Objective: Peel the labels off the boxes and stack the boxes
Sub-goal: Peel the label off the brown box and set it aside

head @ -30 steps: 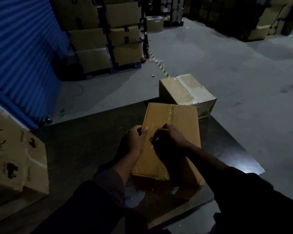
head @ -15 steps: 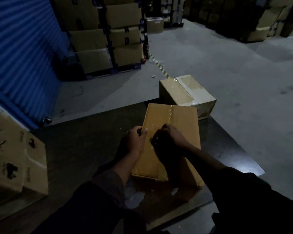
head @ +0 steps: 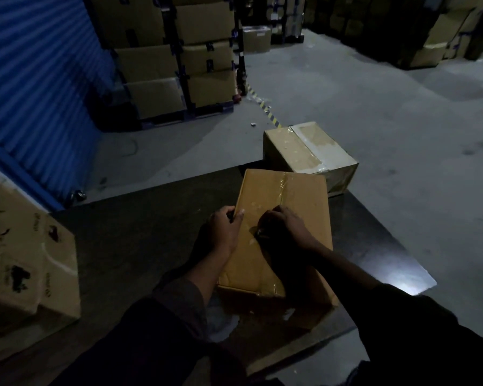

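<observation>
Lying flat: the cardboard box (head: 285, 207) sits on the dark table (head: 129, 246) right before you, taped seam up.
Your left hand (head: 223, 229): curled round the box's left edge, thumb on top.
Your right hand (head: 283, 225): fingers bunched on the box top; what they pinch, you cannot tell.
Beyond: a second taped box (head: 310, 154) on the floor.
Left: a worn carton (head: 25, 257).

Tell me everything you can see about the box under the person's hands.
The box is plain brown cardboard, closed, with clear tape along its top seam. It lies flat on the dark table. The left hand holds its left edge; the right hand rests curled on top, fingertips at the surface. No label is clearly visible.
</observation>
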The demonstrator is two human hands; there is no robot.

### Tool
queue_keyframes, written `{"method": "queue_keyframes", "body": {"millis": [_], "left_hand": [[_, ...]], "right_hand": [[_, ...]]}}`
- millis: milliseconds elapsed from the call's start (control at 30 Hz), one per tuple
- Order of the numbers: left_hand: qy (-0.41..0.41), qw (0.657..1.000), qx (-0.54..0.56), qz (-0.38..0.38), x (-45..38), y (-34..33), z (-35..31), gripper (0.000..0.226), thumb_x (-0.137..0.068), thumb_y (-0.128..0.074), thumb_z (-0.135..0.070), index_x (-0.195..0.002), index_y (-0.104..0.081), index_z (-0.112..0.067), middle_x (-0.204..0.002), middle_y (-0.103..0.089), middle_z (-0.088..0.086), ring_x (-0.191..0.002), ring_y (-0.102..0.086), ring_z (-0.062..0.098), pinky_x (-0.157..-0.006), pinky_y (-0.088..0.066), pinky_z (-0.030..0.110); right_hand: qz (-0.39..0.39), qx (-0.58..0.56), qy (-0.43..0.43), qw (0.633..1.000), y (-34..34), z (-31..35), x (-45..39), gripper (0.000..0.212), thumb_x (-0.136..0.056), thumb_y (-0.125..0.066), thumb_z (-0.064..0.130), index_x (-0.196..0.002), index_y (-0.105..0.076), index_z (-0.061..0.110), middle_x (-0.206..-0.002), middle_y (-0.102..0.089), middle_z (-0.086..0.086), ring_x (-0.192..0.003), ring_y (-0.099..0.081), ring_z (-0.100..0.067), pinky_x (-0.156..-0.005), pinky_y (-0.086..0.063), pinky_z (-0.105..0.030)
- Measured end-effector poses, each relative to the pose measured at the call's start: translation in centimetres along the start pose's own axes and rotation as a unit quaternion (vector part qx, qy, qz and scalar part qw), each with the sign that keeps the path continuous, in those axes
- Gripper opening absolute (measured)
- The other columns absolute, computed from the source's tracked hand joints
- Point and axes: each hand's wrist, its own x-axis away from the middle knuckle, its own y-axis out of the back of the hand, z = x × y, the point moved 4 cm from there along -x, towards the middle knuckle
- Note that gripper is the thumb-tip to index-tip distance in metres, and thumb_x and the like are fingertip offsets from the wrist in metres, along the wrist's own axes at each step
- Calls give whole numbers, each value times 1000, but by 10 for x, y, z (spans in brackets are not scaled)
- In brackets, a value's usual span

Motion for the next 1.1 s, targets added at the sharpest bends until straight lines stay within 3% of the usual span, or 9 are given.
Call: {"method": "queue_keyframes", "body": {"millis": [67,133,300,433,567,700,833,967,1100], "left_hand": [[3,1000,1,0,0,-1,1,36,-94,-58,-37,-121,-63,-13,-112,-68,6,-102,-63,20,-84,-52,35],[5,1000,8,-1,-1,-2,2,36,-94,-59,-36,-120,-64,-12,-112,-68,7,-103,-64,22,-85,-51,35],[2,1000,8,-1,-2,-1,3,35,-94,-59,-34,-121,-64,-12,-113,-68,7,-104,-63,22,-84,-49,31],[2,1000,11,-4,-1,0,1,34,-95,-59,-31,-121,-63,-10,-114,-68,9,-103,-63,21,-80,-43,26],[4,1000,14,-8,-1,-1,2,34,-94,-60,-31,-121,-64,-9,-114,-68,9,-103,-63,21,-79,-43,26],[8,1000,8,-5,-3,-2,4,36,-94,-59,-35,-122,-63,-12,-115,-68,6,-104,-64,21,-80,-46,29],[7,1000,6,-6,-1,-2,2,36,-95,-58,-33,-122,-63,-9,-116,-68,8,-104,-63,21,-77,-41,25],[-4,1000,-12,-12,-1,-3,2,35,-95,-59,-34,-120,-64,-11,-113,-69,9,-102,-64,22,-80,-45,27],[-16,999,-28,-29,-2,-4,2,32,-92,-61,-34,-117,-64,-13,-112,-67,9,-101,-62,24,-84,-49,35]], "right_hand": [[7,-38,-4,999,3,0,4,36,-83,-66,39,-115,-63,24,-116,-55,3,-108,-54,-9,-92,-41,-22],[1,-60,-15,998,3,-3,8,40,-76,-63,55,-107,-63,31,-113,-55,9,-103,-57,-5,-91,-48,-24],[-12,-42,-9,999,8,12,12,12,-93,-58,21,-105,-59,21,-123,-49,-5,-109,-46,-11,-102,-40,-32],[-41,-65,-12,997,4,10,14,31,-88,-61,24,-114,-65,8,-121,-55,-15,-116,-50,-29,-101,-38,-38],[-74,-81,-3,994,4,7,25,57,-69,-44,61,-105,-63,22,-112,-54,0,-110,-50,-20,-99,-41,-39],[-48,-91,-6,995,2,-1,22,39,-79,-64,45,-115,-58,30,-116,-55,8,-109,-53,-11,-96,-48,-45],[-36,-41,7,998,-4,0,15,35,-82,-59,51,-116,-57,45,-122,-53,9,-113,-45,-6,-99,-42,-45],[-73,-48,0,996,-4,0,22,24,-83,-67,38,-105,-69,30,-115,-56,4,-108,-47,-13,-98,-41,-47],[-101,-31,1,994,-4,-9,38,28,-82,-67,39,-106,-69,24,-115,-59,4,-107,-51,-14,-93,-43,-34]]}}
